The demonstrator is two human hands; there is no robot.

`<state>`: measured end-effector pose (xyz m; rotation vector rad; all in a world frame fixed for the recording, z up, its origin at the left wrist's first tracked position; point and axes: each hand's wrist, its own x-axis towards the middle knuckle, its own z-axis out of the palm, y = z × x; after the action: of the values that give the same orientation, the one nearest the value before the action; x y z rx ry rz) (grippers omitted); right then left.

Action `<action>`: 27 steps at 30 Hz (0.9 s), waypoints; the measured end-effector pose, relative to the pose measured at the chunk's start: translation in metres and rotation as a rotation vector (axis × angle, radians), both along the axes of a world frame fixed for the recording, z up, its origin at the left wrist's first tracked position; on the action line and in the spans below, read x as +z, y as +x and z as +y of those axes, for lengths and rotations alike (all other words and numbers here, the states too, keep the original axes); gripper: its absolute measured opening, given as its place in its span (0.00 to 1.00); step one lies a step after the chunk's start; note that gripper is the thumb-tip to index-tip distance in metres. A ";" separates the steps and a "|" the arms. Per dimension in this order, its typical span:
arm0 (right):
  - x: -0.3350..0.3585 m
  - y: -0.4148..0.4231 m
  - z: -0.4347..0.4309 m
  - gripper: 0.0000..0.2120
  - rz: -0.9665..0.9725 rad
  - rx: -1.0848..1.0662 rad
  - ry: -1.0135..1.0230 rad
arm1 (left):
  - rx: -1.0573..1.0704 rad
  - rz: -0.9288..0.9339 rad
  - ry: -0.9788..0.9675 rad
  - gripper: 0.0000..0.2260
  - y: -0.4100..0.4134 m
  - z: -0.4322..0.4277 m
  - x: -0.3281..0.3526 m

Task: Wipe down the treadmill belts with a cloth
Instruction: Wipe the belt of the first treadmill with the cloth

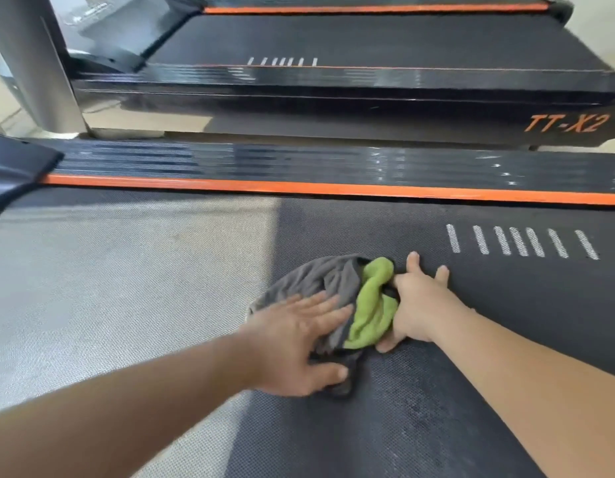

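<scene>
The left forearm (127, 408) and right forearm (523, 374) reach in from the bottom edge, both bare, meeting at the cloth (337, 281), which lies bunched on the near belt (402, 426) about midway across it. It looks like light, limp towelling, grey on one side and green on the other. Whether that is one two-toned cloth or two bundled together I cannot tell. Being so soft, it will likely crumple and drag over the belt's grippy dotted weave, so it should handle best flattened under a palm, or gathered at a thick fold, not picked up by a loose corner. The left hand (292, 343) lies flat on the grey part, fingers straight and together, thumb on the lower edge. The right hand (416, 305) appears to pinch the green fold between thumb and a bent forefinger, while two other fingers spread straight on the belt. Counted: two hands, two belts, the far belt (368, 39) lying beyond an orange strip (299, 189) and a ribbed side rail (264, 160), and seven white dashes (519, 241) printed on the near belt
</scene>
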<state>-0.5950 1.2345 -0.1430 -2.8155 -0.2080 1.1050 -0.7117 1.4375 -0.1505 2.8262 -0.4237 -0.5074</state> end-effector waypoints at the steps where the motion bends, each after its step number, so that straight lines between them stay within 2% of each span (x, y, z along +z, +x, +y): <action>1: 0.002 -0.001 0.000 0.63 -0.010 -0.010 0.011 | 0.017 0.033 0.071 0.40 0.003 0.016 -0.002; 4: 0.008 -0.010 -0.007 0.67 -0.085 -0.002 0.019 | 0.204 0.026 0.175 0.37 0.013 0.026 -0.007; 6: 0.008 -0.023 -0.011 0.66 -0.177 -0.005 0.057 | 0.365 -0.026 0.110 0.31 0.008 -0.001 -0.011; 8: 0.006 -0.041 -0.019 0.61 -0.277 0.015 0.089 | 0.433 -0.036 0.029 0.28 -0.007 -0.032 -0.012; 10: 0.009 -0.057 -0.035 0.55 -0.287 0.076 0.102 | 0.372 -0.021 -0.010 0.28 -0.025 -0.056 -0.010; 11: 0.014 -0.063 -0.046 0.55 -0.240 0.114 0.087 | 0.293 0.006 -0.022 0.28 -0.037 -0.065 -0.008; 13: 0.026 -0.071 -0.071 0.61 -0.133 0.192 -0.011 | 0.112 0.087 -0.043 0.29 -0.067 -0.078 -0.009; 15: 0.032 -0.076 -0.094 0.69 -0.085 0.233 -0.155 | -0.070 0.053 -0.023 0.28 -0.093 -0.083 -0.011; 18: 0.029 -0.084 -0.112 0.74 -0.046 0.215 -0.255 | -0.136 -0.006 0.123 0.28 -0.080 -0.071 -0.012; 20: 0.022 -0.084 -0.118 0.75 -0.045 0.208 -0.190 | -0.051 0.015 0.175 0.32 -0.045 -0.067 -0.008; 23: 0.022 -0.084 -0.129 0.73 -0.058 0.229 -0.161 | 0.225 0.038 0.216 0.28 0.021 -0.076 -0.005; 25: 0.021 -0.085 -0.134 0.71 -0.085 0.228 -0.150 | 0.361 0.075 0.153 0.27 0.047 -0.089 -0.012; 27: 0.018 -0.085 -0.135 0.71 -0.099 0.193 -0.127 | 0.408 0.050 0.091 0.27 0.050 -0.110 -0.020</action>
<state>-0.6805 1.1000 -0.1250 -3.0191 -0.4423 1.0501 -0.6612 1.3278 -0.1702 2.8649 0.1899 -0.5164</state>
